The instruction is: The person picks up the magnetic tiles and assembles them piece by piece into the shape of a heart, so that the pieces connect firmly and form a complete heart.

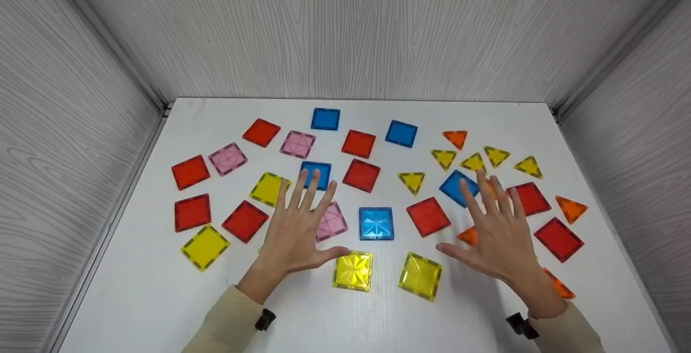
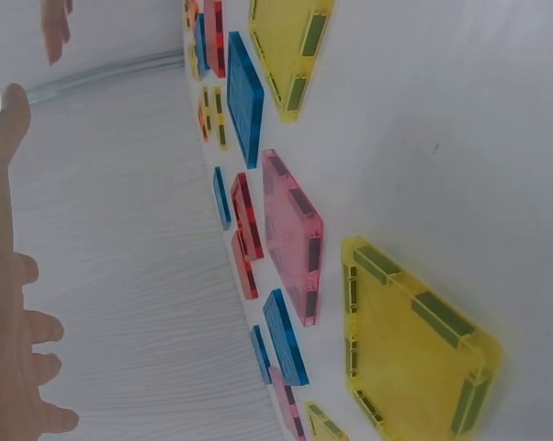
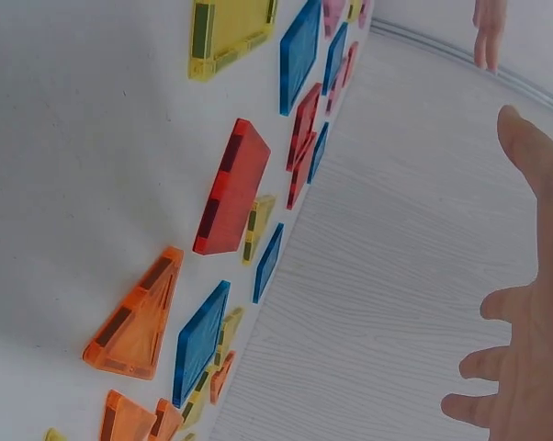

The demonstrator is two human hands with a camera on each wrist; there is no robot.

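In the head view my left hand point(image 1: 294, 237) is held above the tiles with fingers spread and palm down, holding nothing. It overlaps a pink square tile point(image 1: 333, 223), and its thumb tip overlaps a yellow square tile point(image 1: 353, 272). Mostly hidden beneath it is another yellow square tile point(image 2: 419, 340), plain in the left wrist view. Likewise my right hand point(image 1: 499, 239) hovers with spread fingers over the right-hand tiles, partly covering orange triangle tiles. A blue square tile point(image 1: 458, 188) lies at its fingertips. Both wrist views show a gap between hand and tabletop.
Several red, blue, pink and yellow square tiles lie flat and scattered across the white table point(image 1: 135, 288). Yellow triangle tiles point(image 1: 528, 167) and orange triangle tiles point(image 1: 571, 209) are grouped on the right. Grey wood-grain panels point(image 1: 356, 34) enclose the back and both sides.
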